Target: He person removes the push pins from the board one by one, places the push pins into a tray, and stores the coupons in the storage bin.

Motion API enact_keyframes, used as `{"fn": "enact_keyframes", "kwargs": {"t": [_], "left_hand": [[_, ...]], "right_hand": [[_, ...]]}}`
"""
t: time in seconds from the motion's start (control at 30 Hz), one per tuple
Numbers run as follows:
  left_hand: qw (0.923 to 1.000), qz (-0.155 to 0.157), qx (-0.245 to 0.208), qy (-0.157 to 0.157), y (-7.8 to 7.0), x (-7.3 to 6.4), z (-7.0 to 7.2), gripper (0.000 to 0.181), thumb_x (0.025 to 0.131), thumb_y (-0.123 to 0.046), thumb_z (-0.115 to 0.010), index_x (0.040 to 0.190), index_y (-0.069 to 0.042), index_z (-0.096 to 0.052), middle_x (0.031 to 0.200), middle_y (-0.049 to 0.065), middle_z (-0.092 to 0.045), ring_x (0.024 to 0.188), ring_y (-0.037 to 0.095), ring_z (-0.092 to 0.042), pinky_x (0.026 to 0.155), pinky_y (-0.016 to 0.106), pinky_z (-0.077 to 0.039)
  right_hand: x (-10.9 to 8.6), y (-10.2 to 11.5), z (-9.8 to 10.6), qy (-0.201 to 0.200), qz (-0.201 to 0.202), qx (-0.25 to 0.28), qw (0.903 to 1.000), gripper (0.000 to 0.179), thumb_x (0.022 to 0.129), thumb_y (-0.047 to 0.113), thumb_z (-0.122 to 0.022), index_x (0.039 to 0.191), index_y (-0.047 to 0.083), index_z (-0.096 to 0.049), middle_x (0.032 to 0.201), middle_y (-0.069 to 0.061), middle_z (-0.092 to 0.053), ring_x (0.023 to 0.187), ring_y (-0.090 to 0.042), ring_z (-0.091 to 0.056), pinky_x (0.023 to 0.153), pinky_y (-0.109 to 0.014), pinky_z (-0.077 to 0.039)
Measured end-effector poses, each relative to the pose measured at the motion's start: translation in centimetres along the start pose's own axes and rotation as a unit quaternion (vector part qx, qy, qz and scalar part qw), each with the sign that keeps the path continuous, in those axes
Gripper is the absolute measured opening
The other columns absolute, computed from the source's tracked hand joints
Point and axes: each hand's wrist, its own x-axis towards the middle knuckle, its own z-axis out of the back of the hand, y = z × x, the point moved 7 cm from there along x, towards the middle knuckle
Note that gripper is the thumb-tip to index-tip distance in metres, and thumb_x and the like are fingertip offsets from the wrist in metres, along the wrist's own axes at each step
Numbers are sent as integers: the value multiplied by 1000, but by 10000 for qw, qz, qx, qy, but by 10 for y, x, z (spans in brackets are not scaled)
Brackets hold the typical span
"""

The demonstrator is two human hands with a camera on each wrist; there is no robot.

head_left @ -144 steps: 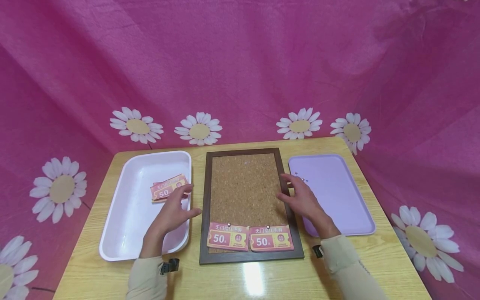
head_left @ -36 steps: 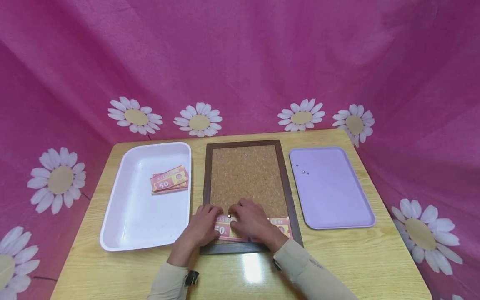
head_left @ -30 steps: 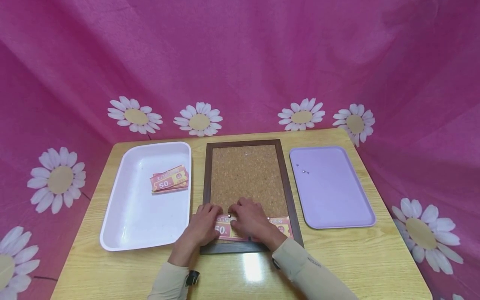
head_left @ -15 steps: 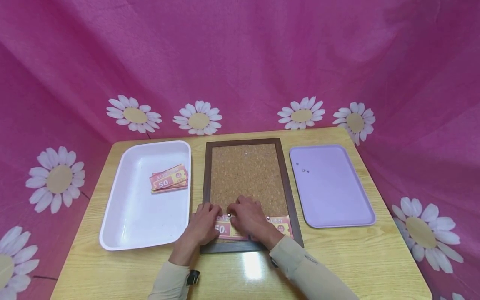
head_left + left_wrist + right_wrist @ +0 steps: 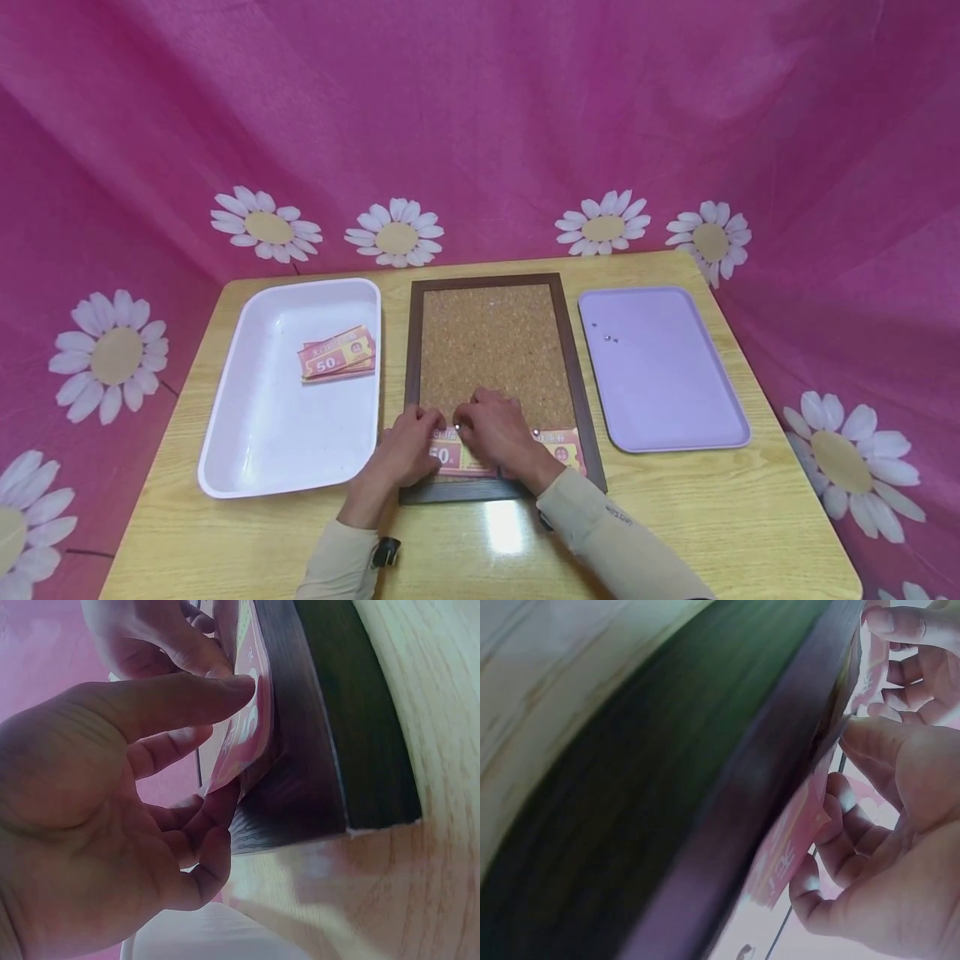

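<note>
A framed cork board lies on the table, with two pink-and-yellow coupons along its near edge. The left coupon carries a silver push pin at its top; another pin marks the right coupon. At the left coupon's outer end, my left hand pinches it, thumb above and fingertips under the bent-up corner. My right hand covers the meeting ends of both coupons. In the right wrist view its thumb and curled fingers hold the left coupon's inner end, index finger close by the pin.
To the left stands a white plastic bin holding a loose stack of coupons. A flat lilac tray on the right bears several small pins. Behind the wooden table hangs a magenta curtain with daisies.
Since the earliest frame both hands have come inward and down, from over the bin and the tray's edge onto the left coupon. Over the last second they have barely moved.
</note>
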Motion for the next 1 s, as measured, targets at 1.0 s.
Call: {"fn": "enact_keyframes", "kwargs": {"t": [1.0], "left_hand": [[10000, 49, 54, -22, 1, -1, 0, 47, 70, -13, -81, 110, -18, -57, 112, 9, -53, 100, 25, -52, 86, 50, -44]], "right_hand": [[1, 2, -3, 46, 18, -201, 9998, 9, 89, 30, -65, 95, 26, -69, 94, 6, -58, 90, -15, -53, 75, -36, -34]]}}
